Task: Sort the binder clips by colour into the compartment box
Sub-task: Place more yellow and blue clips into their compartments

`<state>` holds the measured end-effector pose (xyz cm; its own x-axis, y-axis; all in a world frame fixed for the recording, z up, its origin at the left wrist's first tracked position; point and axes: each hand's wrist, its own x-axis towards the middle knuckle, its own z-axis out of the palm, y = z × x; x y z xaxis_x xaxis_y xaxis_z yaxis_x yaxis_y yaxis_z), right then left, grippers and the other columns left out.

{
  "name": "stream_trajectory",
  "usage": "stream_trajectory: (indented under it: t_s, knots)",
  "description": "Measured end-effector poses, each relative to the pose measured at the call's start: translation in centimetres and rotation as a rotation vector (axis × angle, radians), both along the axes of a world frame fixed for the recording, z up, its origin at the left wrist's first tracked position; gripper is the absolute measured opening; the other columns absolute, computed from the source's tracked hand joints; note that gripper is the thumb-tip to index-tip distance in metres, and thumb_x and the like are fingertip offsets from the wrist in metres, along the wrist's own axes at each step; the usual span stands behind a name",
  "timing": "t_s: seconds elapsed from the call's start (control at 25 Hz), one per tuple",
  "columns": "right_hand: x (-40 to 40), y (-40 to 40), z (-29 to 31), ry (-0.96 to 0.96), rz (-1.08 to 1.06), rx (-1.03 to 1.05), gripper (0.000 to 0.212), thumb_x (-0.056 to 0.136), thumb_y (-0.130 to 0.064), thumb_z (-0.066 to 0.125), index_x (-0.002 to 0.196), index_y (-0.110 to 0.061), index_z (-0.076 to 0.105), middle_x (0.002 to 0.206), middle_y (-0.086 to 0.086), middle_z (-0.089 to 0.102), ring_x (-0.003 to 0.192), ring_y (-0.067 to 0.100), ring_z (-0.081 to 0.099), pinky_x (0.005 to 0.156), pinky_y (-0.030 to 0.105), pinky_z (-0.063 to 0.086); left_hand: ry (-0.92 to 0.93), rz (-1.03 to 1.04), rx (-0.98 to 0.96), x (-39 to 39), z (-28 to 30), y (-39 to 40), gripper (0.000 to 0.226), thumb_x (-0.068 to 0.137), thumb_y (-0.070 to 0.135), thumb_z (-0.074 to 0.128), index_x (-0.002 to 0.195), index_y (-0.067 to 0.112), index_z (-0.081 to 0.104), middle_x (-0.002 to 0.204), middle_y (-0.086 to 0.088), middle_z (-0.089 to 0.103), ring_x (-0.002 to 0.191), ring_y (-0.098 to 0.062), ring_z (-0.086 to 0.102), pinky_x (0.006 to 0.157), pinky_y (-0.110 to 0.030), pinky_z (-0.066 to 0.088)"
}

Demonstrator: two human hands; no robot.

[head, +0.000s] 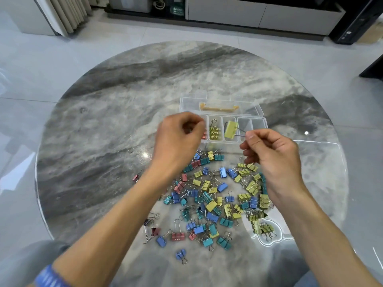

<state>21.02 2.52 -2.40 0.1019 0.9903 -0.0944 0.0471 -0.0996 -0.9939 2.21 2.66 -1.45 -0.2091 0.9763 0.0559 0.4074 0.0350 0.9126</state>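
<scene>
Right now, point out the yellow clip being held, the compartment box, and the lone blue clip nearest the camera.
yellow clip [230, 130]: head view, on its flat yellow body.
compartment box [259, 122]: head view, on its bare right-end compartment.
lone blue clip [180, 254]: head view, on its blue body.

The left hand [178, 139] covers the compartment box's [259, 121] leftmost compartment, where only a sliver of red clip [204, 135] shows. Whether its curled fingers hold anything cannot be told. Both forearms run off the lower edge.
</scene>
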Motion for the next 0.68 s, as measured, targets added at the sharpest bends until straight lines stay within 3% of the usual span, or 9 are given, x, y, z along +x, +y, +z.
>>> stream_trajectory:
  t_s: [0.12,0.24,0.44,0.56,0.68]
  knots:
    - [0.8,0.5,-0.2,0.054,-0.115,-0.024,0.011,0.093,-0.009,0.065,0.083,-0.013,0.070,0.067,0.002,0.070,0.058,0.012,0.059,0.051,0.023,0.050,0.434,-0.269,-0.045,1.1,-0.9,5.7,0.015,0.091,0.022,0.066,0.092,0.015,0.079,0.083,0.004,0.075,0.074,-0.010,0.067,0.072,-0.027,0.055]
    - [1.1,0.7,0.0,0.059,-0.128,-0.023,0.012,0.093,-0.009,0.065,0.083,-0.013,0.070,0.069,0.003,0.070,0.058,0.012,0.058,0.050,0.022,0.049,0.685,-0.454,-0.129,1.9,-2.1,8.7,0.008,0.082,0.022,0.075,0.086,0.016,0.079,0.080,0.000,0.073,0.073,-0.014,0.065,0.065,-0.028,0.052]
    - [1.3,0.7,0.0,0.071,-0.118,-0.018,0.012,0.093,-0.008,0.065,0.082,-0.013,0.069,0.069,0.004,0.069,0.058,0.014,0.057,0.050,0.021,0.049,0.729,-0.387,-0.130,2.2,-4.4,9.3,0.009,0.077,0.021,0.078,0.078,0.023,0.070,0.085,-0.002,0.066,0.075,-0.020,0.061,0.063,-0.027,0.041]
    - [1.2,0.7,-0.1,0.077,-0.114,-0.030,0.011,0.093,-0.009,0.066,0.083,-0.013,0.069,0.069,0.004,0.069,0.057,0.013,0.057,0.050,0.022,0.049,0.713,-0.374,-0.081,1.8,-4.4,9.1,0.008,0.076,0.022,0.079,0.079,0.021,0.072,0.076,0.003,0.060,0.072,-0.019,0.058,0.061,-0.026,0.038]
    - [1.2,0.7,-0.1,0.076,-0.119,-0.032,0.011,0.092,-0.009,0.066,0.083,-0.013,0.069,0.068,0.003,0.069,0.056,0.013,0.057,0.050,0.022,0.049,0.703,-0.404,-0.098,1.5,-4.1,9.2,0.013,0.075,0.023,0.080,0.069,0.022,0.069,0.066,0.008,0.054,0.069,-0.017,0.058,0.056,-0.024,0.036]
